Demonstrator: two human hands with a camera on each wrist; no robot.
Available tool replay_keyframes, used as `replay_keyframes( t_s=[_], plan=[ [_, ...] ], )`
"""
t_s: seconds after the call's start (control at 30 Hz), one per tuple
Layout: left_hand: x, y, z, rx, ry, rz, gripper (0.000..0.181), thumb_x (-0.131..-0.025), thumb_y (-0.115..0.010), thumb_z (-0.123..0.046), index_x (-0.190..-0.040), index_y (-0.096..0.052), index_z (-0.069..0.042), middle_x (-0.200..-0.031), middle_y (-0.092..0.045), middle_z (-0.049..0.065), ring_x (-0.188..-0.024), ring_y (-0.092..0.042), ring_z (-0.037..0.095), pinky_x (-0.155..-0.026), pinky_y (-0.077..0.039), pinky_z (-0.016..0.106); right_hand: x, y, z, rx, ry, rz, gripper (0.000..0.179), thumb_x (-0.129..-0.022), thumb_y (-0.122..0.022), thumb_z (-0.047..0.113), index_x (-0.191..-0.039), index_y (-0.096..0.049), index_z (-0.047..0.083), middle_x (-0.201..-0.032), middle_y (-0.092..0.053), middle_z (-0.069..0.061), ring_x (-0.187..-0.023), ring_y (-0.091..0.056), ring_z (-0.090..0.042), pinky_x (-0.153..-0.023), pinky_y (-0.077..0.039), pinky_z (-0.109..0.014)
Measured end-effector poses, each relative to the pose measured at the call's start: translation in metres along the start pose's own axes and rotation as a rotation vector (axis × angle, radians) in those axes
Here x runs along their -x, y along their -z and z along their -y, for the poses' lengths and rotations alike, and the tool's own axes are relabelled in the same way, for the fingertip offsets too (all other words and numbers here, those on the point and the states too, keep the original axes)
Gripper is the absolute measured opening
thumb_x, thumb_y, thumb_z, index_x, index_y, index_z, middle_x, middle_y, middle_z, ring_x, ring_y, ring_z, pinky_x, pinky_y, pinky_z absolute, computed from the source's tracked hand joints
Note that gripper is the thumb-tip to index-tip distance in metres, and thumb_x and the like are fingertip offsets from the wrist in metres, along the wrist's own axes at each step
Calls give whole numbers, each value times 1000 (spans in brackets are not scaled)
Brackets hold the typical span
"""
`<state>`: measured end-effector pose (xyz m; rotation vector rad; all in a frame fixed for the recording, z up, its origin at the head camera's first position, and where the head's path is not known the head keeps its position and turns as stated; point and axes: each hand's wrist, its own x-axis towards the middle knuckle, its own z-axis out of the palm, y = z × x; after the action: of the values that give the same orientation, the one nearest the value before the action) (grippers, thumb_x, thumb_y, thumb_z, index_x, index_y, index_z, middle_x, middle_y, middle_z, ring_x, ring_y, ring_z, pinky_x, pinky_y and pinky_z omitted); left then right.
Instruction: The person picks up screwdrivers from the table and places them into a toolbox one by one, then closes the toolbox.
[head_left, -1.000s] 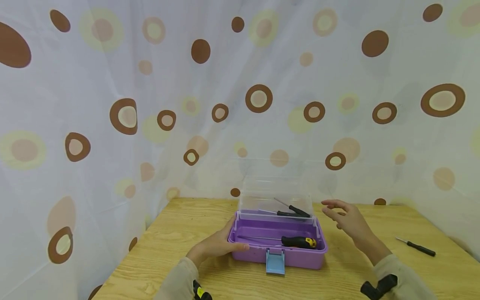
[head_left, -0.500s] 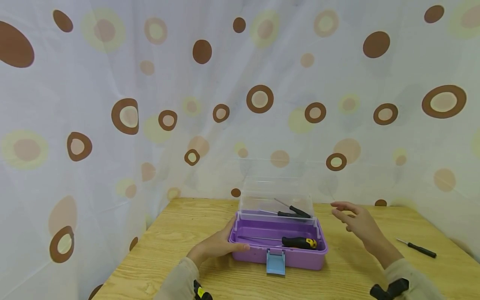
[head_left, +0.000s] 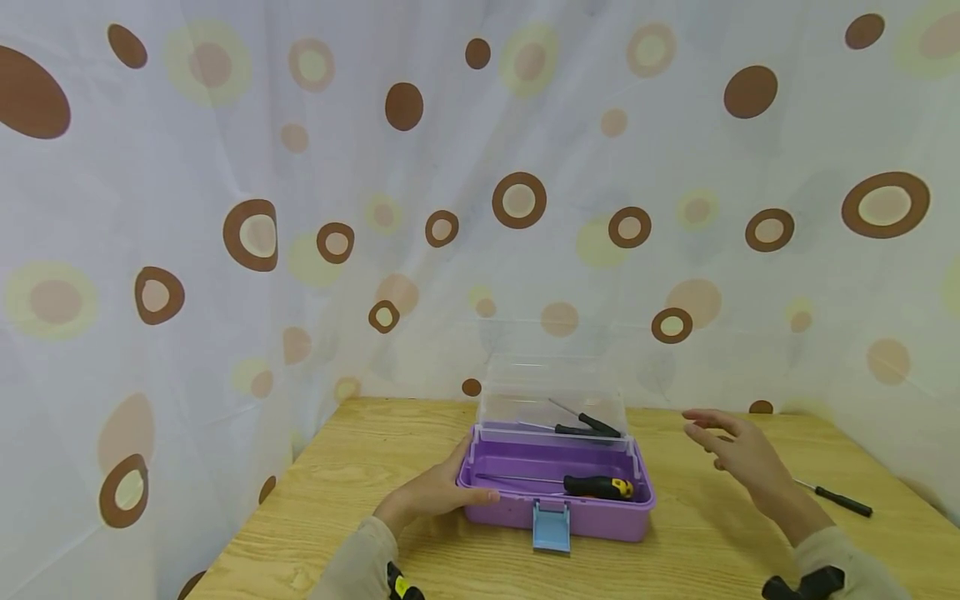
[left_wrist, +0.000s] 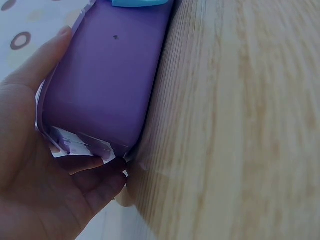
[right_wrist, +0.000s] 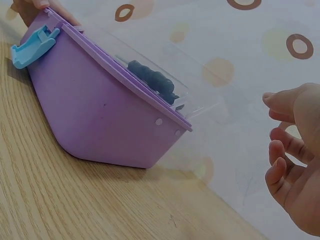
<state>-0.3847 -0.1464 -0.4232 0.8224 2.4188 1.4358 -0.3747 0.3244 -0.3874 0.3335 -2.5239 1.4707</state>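
A purple toolbox (head_left: pixel 600 524) stands on the table with its clear lid (head_left: pixel 517 402) raised at the back. Inside lies a screwdriver (head_left: pixel 598 487) with a black and yellow handle. Two thinner black-handled screwdrivers (head_left: pixel 597 423) lie across each other toward the lid. My left hand (head_left: pixel 423 493) grips the toolbox's left end, thumb on the front rim and fingers at the side, as the left wrist view also shows its purple wall (left_wrist: pixel 107 80). To the right of the toolbox, my right hand (head_left: pixel 742 457) hangs in the air, fingers loosely bent and holding nothing.
Another black-handled screwdriver (head_left: pixel 843 501) lies on the wooden table (head_left: pixel 360 450) at the right, partly behind the right forearm. A light blue latch (head_left: pixel 551 529) hangs down the toolbox's front. Behind the table hangs a dotted curtain (head_left: pixel 450 150).
My right hand has moved to the right, away from the toolbox, and its forearm now covers part of the screwdriver on the table. The left hand and toolbox have stayed put.
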Motion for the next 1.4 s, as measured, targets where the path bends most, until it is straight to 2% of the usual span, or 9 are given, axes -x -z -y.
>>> replay_keyframes(
  t_s=[0.5, 0.7, 0.83, 1.07, 1.4],
  plan=[
    [-2, 0, 1, 5, -9, 5, 117, -91, -77, -47, -167, 7, -17, -166, -25, 15, -145, -35, 32, -119, -20, 60, 7, 25, -21, 38, -58, -7, 65, -107, -53, 48, -151, -49, 0, -145, -48, -24, -102, -54, -23, -77, -56, -42],
    [-2, -1, 1, -6, -33, 17, 118, -91, -76, -51, -166, 7, -15, -167, -22, 19, -145, -34, 35, -118, -19, 63, 10, 34, -28, 20, -90, -2, 65, -106, -54, 52, -150, -51, 4, -143, -50, -18, -104, -54, -24, -80, -56, -44],
    [-1, -1, 0, 3, -37, 12, 118, -91, -77, -50, -167, 6, -14, -166, -24, 19, -144, -36, 34, -118, -20, 62, 13, 39, -32, 13, -105, 3, 63, -105, -55, 52, -149, -54, 7, -140, -51, -11, -104, -54, -22, -81, -56, -44],
    [-1, -2, 0, 3, -29, 12, 118, -91, -77, -49, -167, 7, -15, -166, -23, 17, -144, -35, 33, -119, -20, 61, 17, 51, -40, 4, -111, -13, 55, -105, -56, 50, -149, -56, 17, -127, -52, 14, -100, -54, -15, -80, -57, -41],
    [1, -2, -2, 15, -25, 14, 117, -91, -77, -46, -167, 7, -16, -166, -24, 16, -144, -36, 33, -119, -21, 61, 22, 67, -49, 18, -97, -53, 43, -106, -57, 47, -144, -62, 28, -116, -48, 31, -97, -54, -7, -77, -57, -35]
  ],
)
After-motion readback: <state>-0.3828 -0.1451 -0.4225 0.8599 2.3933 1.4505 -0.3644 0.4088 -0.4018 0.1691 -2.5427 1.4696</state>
